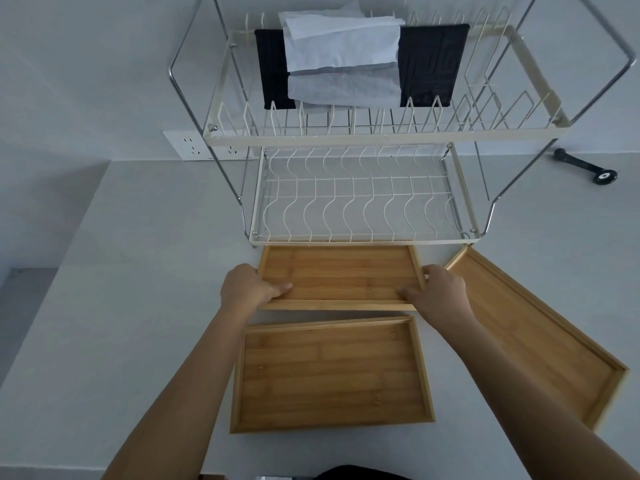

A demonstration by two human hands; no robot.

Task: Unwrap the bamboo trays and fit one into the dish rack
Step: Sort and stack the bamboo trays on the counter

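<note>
Three bare bamboo trays lie on the white counter. The far tray (341, 271) sits right in front of the two-tier wire dish rack (363, 237), its far edge at the rack's lower shelf. My left hand (247, 287) grips its near-left corner and my right hand (438, 294) grips its near-right corner, thumbs inside the tray. A second tray (330, 375) lies flat nearer to me between my forearms. A third tray (540, 337) lies angled at the right.
White wrapping paper (343, 46) and a dark mat (433, 64) rest on the rack's upper tier. A wall socket (194, 147) is behind the rack at left. A small black tool (588, 166) lies on the counter at the far right.
</note>
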